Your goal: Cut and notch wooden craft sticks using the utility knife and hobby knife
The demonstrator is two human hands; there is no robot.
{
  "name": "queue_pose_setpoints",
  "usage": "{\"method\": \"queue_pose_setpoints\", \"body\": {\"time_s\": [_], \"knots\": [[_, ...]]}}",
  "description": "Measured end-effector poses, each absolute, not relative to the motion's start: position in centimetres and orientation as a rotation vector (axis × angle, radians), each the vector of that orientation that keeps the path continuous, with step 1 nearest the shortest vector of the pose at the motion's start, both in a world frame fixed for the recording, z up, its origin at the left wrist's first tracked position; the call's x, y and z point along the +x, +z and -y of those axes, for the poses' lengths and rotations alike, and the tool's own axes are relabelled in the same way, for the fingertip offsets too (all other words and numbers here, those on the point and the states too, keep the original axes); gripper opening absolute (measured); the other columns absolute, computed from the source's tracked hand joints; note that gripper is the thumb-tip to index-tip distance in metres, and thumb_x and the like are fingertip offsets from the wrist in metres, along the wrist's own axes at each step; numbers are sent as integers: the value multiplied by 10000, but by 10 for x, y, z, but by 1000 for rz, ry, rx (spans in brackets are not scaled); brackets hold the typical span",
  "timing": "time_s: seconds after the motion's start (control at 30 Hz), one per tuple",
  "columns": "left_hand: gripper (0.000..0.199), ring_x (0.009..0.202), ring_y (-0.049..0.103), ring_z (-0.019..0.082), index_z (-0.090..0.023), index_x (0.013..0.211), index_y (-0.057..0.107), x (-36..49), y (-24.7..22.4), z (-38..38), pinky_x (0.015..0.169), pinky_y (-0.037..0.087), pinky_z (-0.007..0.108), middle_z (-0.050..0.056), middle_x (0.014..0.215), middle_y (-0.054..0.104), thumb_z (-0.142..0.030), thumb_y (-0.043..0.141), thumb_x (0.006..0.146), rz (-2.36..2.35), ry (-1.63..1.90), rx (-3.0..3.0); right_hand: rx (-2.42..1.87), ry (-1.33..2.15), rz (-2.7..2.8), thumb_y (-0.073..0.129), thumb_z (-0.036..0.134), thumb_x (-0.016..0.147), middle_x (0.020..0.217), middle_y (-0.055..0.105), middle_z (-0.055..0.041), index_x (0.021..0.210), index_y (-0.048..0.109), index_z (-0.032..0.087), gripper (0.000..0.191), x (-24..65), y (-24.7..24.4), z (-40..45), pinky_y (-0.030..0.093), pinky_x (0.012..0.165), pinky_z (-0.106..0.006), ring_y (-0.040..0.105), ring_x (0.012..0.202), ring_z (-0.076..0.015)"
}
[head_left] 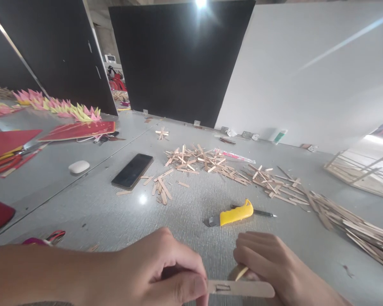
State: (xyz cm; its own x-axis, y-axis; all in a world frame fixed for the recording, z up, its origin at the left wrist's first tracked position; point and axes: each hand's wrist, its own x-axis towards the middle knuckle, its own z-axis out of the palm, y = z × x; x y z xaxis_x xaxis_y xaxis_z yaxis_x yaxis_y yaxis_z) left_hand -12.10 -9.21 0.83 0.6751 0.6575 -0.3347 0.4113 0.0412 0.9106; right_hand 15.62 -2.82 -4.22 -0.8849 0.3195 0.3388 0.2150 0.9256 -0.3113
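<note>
Near the bottom edge, my left hand (175,272) pinches a flat wooden craft stick (252,289) between thumb and fingers. A small dark rectangle is drawn on the stick, whose rounded end reaches to my right hand (274,263). The fingers of my right hand are curled round a thin wooden piece (241,272), of which only a pale edge shows. Just beyond the hands lies a yellow utility knife (236,213) with its blade end to the left. A dark pen (263,213) lies partly behind it.
Cut craft sticks (194,159) are piled mid-table, some crossed like stars. Long thin strips (364,233) lie at right, by a wooden frame (364,172). A phone (132,171), a white case (79,166), red boards (79,131) and scissors (6,163) are at left.
</note>
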Motion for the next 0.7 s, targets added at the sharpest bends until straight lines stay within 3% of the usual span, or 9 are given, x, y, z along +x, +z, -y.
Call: {"method": "queue_pose_setpoints", "body": {"time_s": [0.17,0.3,0.47,0.6,0.7], "knots": [[367,570,351,124,-206,967,720,-119,10,93,479,267,229,-46,641,366,-410,430,1060,-949,251,1640,-388,390,2727,201,342,1136,680,520,20,813,446,210,426,159,-44,28,327,560,-282,421,612,-129],[388,560,357,107,-194,904,656,-119,13,91,504,302,219,-55,655,370,-450,416,1069,-873,266,1617,-460,525,2724,154,353,1132,690,523,18,787,392,222,440,150,-43,35,366,569,-262,440,619,-123],[447,515,323,94,-189,852,592,-117,2,90,484,278,224,-72,594,366,-562,446,1050,-799,341,1465,-531,755,2642,310,428,1116,712,521,33,794,406,230,390,149,-42,36,341,492,-208,437,578,-99],[496,509,344,105,-211,742,541,-116,-3,99,461,264,242,-45,588,414,-642,504,986,-725,494,1416,-682,569,2618,258,272,1105,731,541,12,820,481,229,364,170,-60,9,416,554,-244,495,611,-122],[424,508,327,124,-232,754,602,-119,1,107,444,242,256,-41,566,398,-590,539,973,-915,617,1537,-901,416,2516,354,236,1089,690,538,21,877,525,221,273,184,-71,-10,404,529,-262,478,556,-123]]}}
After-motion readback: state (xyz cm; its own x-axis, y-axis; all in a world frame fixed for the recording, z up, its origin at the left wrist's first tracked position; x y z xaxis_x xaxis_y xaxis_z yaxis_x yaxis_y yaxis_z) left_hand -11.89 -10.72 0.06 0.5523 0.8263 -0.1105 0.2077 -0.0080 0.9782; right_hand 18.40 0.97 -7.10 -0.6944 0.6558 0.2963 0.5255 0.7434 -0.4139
